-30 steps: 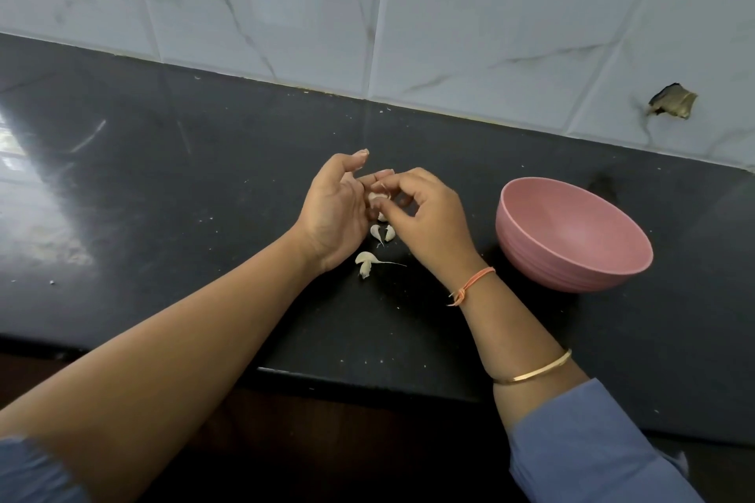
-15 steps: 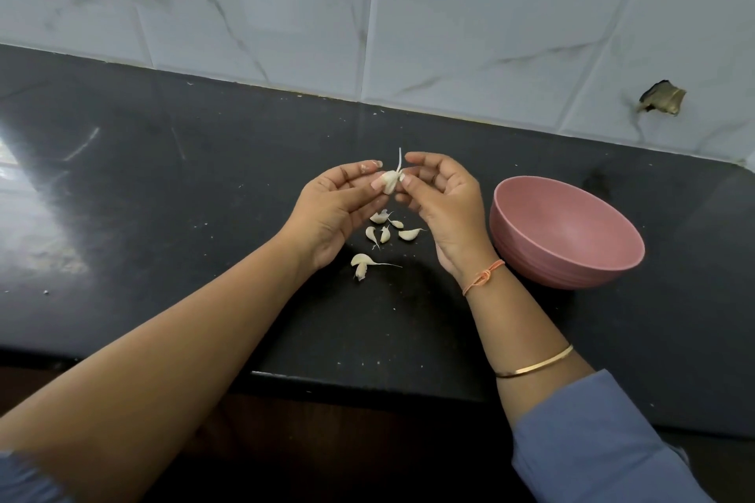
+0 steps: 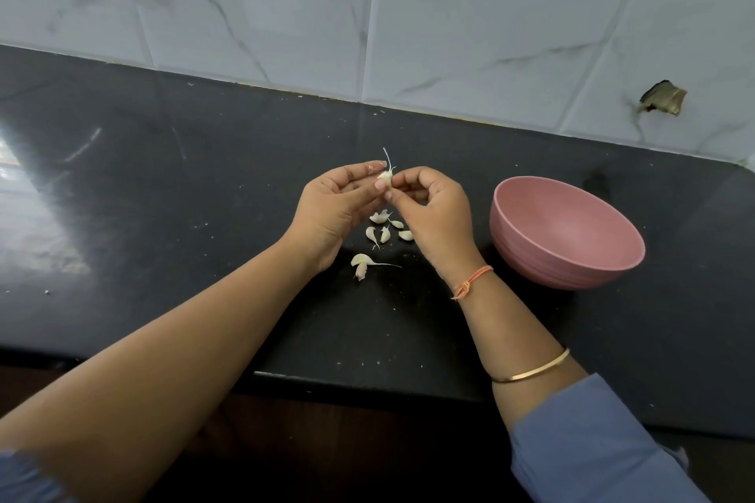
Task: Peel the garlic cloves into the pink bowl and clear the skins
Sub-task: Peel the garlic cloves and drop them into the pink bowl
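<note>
Above the black counter, my left hand and my right hand meet and pinch one white garlic clove between their fingertips; a thin stem sticks up from it. Below the hands, several unpeeled cloves lie loose on the counter, with two more a little nearer to me. The pink bowl stands to the right of my right hand, and what I can see of its inside is empty.
A white marble-patterned tile wall backs the counter, with a broken hole at the right. The counter's front edge runs under my forearms. A bright reflection lies on the counter at the left.
Both hands have lifted from the pile with one clove and now hold it up between the fingertips, uncovering the loose cloves below. The bowl has not moved.
</note>
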`<state>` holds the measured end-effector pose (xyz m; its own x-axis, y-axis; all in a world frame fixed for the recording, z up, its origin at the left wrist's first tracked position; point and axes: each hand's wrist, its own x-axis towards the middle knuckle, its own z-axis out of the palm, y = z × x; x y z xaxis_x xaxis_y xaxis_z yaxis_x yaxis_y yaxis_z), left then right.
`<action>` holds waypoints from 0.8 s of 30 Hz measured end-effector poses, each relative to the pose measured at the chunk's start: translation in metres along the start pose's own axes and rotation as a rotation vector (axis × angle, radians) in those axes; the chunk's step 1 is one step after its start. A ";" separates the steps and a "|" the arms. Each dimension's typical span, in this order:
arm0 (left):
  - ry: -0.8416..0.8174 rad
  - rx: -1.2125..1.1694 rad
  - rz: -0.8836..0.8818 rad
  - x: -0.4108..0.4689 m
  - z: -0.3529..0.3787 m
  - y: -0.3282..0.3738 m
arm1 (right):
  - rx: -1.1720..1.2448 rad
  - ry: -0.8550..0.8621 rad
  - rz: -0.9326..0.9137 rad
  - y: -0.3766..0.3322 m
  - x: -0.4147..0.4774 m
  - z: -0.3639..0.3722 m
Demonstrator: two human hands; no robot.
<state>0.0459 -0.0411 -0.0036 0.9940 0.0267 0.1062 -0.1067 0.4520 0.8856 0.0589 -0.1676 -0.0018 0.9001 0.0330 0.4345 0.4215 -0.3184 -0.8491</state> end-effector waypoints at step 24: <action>0.052 -0.006 -0.027 0.004 -0.003 -0.002 | -0.103 -0.083 -0.038 -0.001 0.000 -0.001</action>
<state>0.0498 -0.0389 -0.0069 0.9965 0.0607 0.0582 -0.0797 0.4586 0.8850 0.0580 -0.1683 -0.0004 0.8916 0.1235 0.4356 0.4455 -0.4108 -0.7955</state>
